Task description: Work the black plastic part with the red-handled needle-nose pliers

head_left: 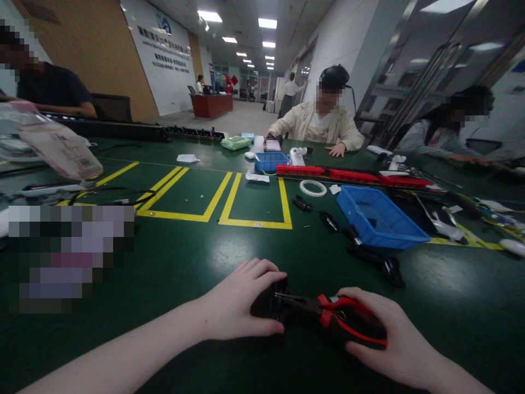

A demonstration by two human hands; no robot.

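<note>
Low over the green table, my left hand [246,301] is closed around a small black part [268,301], its fingers and thumb on either side of it. Much of that part is hidden by the hand, and its kind is unclear. My right hand [381,334] grips the red and black handles of needle-nose pliers [328,312]. The narrow jaws of the pliers point left and reach the black part; whether they pinch it I cannot make out.
A blue bin [381,219] stands at the right, with black parts [377,257] lying before it. Yellow tape [254,223] marks rectangles on the table [197,257]. Farther off are a white ring [313,188], red strips [353,175] and a seated person [320,120] opposite.
</note>
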